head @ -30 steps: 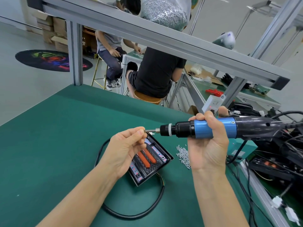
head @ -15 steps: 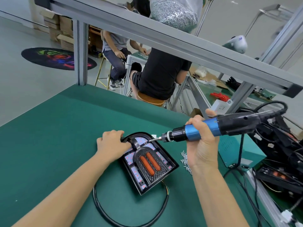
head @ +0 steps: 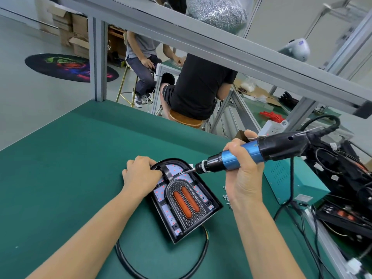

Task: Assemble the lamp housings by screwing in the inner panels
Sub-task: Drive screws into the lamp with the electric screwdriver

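Gripping the blue-and-black electric screwdriver (head: 251, 152) in my right hand (head: 242, 174), fingers wrapped round its blue barrel, I had its bit tip down on a small screw tab at the upper right of the inner panel. My left hand (head: 141, 175) held the black arch-topped lamp housing (head: 186, 198) by its rounded upper-left edge, fingers curled over the rim, steadying it on the green bench mat (head: 70, 168).

Inside the housing sat the white, red-dotted inner panel (head: 175, 170), with a black ribbed arch insert carrying two orange oblong lenses (head: 186, 199) at its middle. A black cable (head: 128, 262) looped out from below the housing, towards me. Loose silver screws (head: 226, 196) lay just right of the housing, half hidden behind my right wrist, and a teal power box (head: 293, 184) stood further right.

I judged the work to be mid-way at best: the panel was seated and one fixing point was being driven. Whether the other points already held screws, I could not tell; they were too small to read.
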Action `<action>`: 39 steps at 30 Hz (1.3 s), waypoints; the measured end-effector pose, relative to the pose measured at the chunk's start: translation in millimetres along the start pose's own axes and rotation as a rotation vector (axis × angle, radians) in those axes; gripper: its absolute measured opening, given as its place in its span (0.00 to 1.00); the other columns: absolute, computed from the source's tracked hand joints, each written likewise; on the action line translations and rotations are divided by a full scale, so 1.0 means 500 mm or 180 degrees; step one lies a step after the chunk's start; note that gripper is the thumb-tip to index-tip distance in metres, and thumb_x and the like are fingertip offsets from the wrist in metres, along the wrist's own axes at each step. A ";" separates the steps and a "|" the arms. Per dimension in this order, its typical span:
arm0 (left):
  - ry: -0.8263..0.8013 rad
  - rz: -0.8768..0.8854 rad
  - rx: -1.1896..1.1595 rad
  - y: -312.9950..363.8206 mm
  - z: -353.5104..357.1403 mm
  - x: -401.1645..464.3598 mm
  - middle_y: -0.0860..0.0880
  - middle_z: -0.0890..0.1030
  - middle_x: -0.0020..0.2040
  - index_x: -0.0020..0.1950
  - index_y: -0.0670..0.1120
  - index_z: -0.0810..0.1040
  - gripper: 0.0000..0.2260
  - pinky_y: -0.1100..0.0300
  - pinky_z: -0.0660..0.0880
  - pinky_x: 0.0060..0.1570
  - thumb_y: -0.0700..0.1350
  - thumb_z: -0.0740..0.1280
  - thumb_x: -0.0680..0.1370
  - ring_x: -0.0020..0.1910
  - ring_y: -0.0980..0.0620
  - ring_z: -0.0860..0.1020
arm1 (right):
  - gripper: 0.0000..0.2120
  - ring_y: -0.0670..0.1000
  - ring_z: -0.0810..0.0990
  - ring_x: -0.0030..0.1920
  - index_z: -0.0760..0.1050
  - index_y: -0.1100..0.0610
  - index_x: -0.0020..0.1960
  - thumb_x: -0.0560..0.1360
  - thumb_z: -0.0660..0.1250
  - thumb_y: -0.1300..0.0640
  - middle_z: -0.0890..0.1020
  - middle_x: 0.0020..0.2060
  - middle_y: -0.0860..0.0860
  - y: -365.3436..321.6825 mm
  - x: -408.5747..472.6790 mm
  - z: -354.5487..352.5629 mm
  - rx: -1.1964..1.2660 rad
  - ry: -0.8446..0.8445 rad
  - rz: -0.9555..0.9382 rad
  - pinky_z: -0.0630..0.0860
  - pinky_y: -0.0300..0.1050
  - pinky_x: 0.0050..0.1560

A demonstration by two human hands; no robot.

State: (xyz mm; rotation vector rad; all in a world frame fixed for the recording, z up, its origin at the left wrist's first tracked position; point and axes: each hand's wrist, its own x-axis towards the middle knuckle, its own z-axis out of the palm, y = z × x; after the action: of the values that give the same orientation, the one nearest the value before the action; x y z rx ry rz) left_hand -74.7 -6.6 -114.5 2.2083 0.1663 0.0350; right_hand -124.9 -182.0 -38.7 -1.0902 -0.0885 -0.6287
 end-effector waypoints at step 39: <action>-0.0195 -0.0310 -0.1931 0.005 0.020 -0.025 0.45 0.79 0.47 0.47 0.48 0.72 0.07 0.47 0.75 0.49 0.36 0.61 0.75 0.46 0.43 0.78 | 0.13 0.50 0.75 0.40 0.72 0.49 0.42 0.67 0.70 0.65 0.75 0.37 0.51 -0.009 0.004 0.028 -0.0226 -0.0275 -0.0032 0.73 0.44 0.53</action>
State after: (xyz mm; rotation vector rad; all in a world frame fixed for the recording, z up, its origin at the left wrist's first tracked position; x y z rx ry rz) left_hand -85.7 -17.9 -118.1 1.5925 0.1988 -0.0331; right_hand -122.3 -172.3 -27.9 -1.1863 -0.1474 -0.5975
